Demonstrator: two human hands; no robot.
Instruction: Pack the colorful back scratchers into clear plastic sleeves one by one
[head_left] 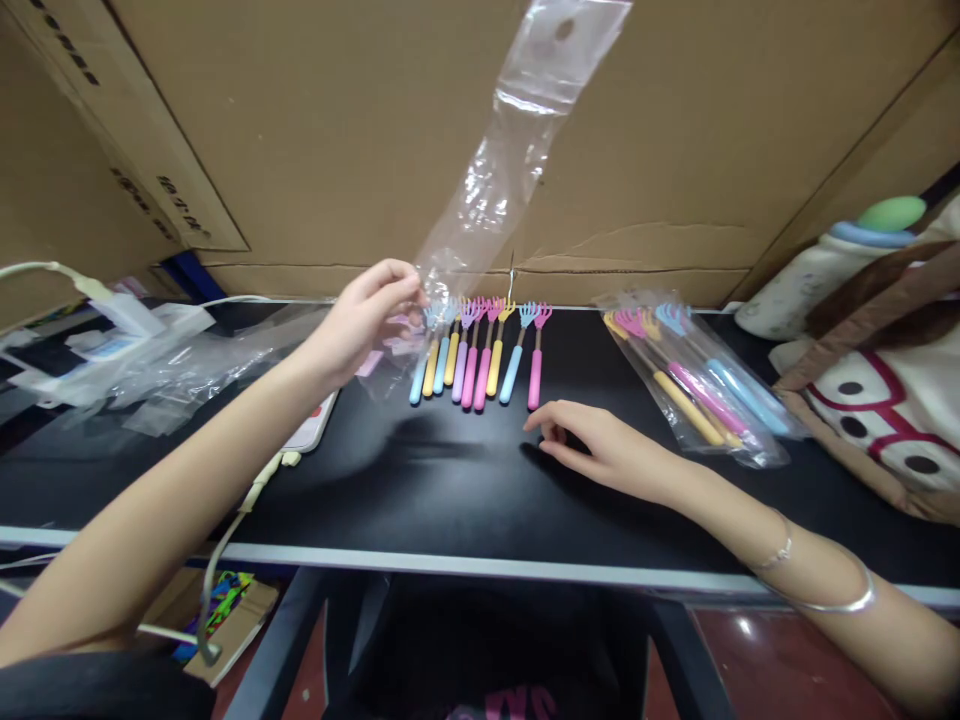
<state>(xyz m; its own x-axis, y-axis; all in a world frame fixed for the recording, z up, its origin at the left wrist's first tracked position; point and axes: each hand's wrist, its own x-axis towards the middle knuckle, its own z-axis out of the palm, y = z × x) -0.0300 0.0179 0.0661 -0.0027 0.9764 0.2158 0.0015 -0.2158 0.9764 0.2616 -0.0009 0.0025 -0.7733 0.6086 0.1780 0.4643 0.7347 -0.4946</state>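
Note:
My left hand (366, 315) pinches the lower end of a long clear plastic bag (504, 160), which stands up and leans to the right above the table. Just right of that hand, a row of several pastel back scratchers (480, 352) lies side by side on the black table (450, 480); their colours are blue, yellow, pink and purple. My right hand (592, 445) rests low on the table just in front of the pink scratcher at the row's right end, fingers loosely spread and holding nothing.
Clear bags filled with scratchers (697, 385) lie at the right. A pile of empty plastic bags (150, 350) and a white cable (247, 500) sit at the left. A plush bag (885, 380) stands far right. Cardboard boxes (375, 130) wall the back.

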